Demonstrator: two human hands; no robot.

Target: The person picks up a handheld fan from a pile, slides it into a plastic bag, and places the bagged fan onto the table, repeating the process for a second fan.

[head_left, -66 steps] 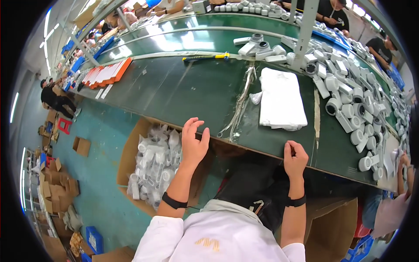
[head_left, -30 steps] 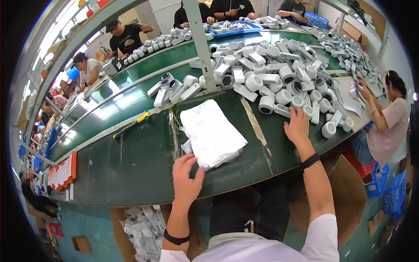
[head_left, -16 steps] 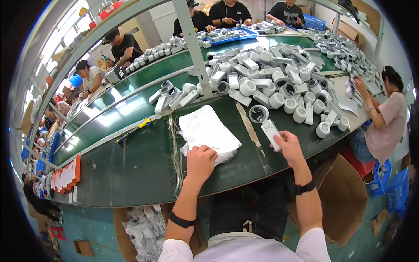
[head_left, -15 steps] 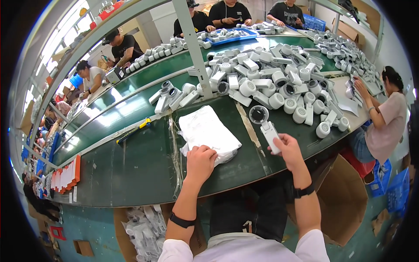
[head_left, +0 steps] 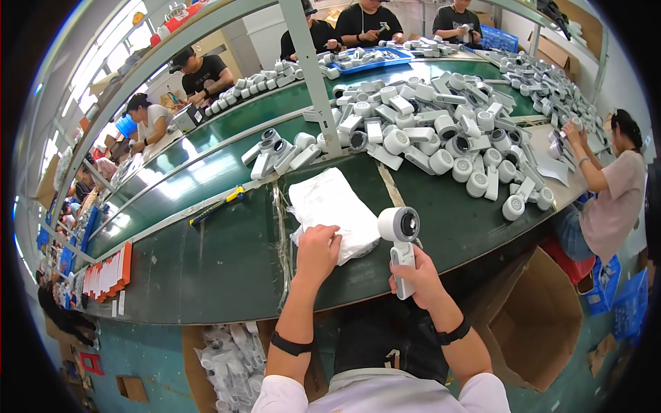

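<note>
My right hand (head_left: 421,281) grips the handle of a white hand-held device (head_left: 401,242) with a round head and a dark lens-like front, held upright over the near edge of the green conveyor belt (head_left: 227,255). My left hand (head_left: 318,248) rests on the near corner of a stack of white plastic bags (head_left: 332,210) lying on the belt, fingers curled over its edge. A large heap of the same white devices (head_left: 441,134) lies further back and to the right on the belt.
A bundle of thin ties (head_left: 281,227) lies left of the bags, beside a yellow-and-black tool (head_left: 217,205). Open cardboard boxes stand below at right (head_left: 544,320) and lower left (head_left: 227,358). A person (head_left: 609,193) sits at right; others work across the line.
My right hand took a white device from the heap and brought it close in front of me. My left hand went from the belt's edge onto the bag stack.
</note>
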